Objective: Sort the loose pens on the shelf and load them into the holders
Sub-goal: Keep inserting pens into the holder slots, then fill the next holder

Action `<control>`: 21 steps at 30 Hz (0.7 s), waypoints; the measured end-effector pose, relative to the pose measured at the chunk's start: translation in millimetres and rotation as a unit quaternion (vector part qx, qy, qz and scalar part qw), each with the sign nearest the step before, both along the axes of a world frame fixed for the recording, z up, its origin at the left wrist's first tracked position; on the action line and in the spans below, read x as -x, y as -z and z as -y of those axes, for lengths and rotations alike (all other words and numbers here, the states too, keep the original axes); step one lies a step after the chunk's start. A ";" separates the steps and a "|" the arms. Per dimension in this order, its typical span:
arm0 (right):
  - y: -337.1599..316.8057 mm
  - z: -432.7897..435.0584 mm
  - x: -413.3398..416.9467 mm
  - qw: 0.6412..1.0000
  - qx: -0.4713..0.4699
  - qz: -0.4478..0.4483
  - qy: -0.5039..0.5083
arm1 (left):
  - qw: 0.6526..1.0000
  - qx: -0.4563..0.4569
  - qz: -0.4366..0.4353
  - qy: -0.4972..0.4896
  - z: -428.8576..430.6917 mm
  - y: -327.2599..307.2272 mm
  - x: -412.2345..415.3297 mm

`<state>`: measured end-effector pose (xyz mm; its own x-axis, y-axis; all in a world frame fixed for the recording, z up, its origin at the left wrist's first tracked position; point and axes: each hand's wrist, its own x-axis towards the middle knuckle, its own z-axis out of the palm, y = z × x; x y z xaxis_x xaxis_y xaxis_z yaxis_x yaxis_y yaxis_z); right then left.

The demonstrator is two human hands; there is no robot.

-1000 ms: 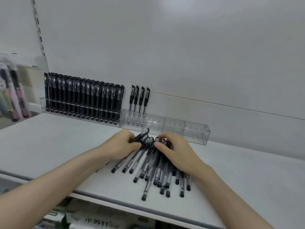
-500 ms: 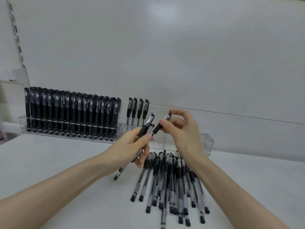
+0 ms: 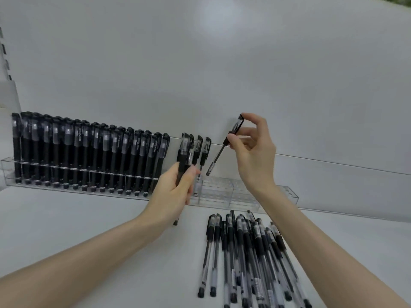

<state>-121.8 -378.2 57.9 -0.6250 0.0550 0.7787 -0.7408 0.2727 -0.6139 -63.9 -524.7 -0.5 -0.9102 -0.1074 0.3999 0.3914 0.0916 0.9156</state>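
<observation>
- Because the thin black capped pen (image 3: 217, 157) is light and stiff, a small pinch should be enough to carry it.
- The right hand (image 3: 251, 152) pinches this pen just below its cap. The pen hangs tilted, tip down, over the clear plastic holder with little holes (image 3: 222, 192) at the far right.
- The body looks smooth and may slip, I think. The cap end seems the best place to hold, and it leaves the tip free to go in.
- The left hand (image 3: 173, 196) has its fingers curled round a small bunch of black pens (image 3: 183, 152), held upright in front of that holder's left end.
- The pile of loose black-and-clear pens (image 3: 244, 252) lies flat at the near right, caps pointing far.
- The flat white shelf (image 3: 66, 230) looks hard and smooth, so pens could roll on it.
- The long clear holder (image 3: 6, 174) at the far left is packed with standing black pens.
- A plain white wall (image 3: 222, 74) stands behind the holders.
</observation>
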 end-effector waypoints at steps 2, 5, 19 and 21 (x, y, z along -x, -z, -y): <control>2.9 3.8 6.5 1.000 -0.015 -0.003 0.003 | 1.000 -0.005 -0.015 0.019 0.5 3.9 -1.6; 8.1 8.3 12.3 0.999 -0.031 -0.010 0.000 | 0.999 -0.011 -0.008 0.046 1.7 8.9 -1.9; 20.6 3.7 28.3 0.986 -0.161 0.028 0.017 | 0.994 -0.059 0.086 0.033 0.9 15.6 0.1; 24.5 4.2 27.5 0.980 -0.195 0.040 0.019 | 0.991 -0.078 0.101 0.034 0.1 16.0 0.8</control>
<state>-149.2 -382.4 33.4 -0.6883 -0.2122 0.6937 -0.6794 0.5238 -0.5139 -64.7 -524.9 -16.5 -0.9774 -0.0894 0.1914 0.1984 -0.0765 0.9771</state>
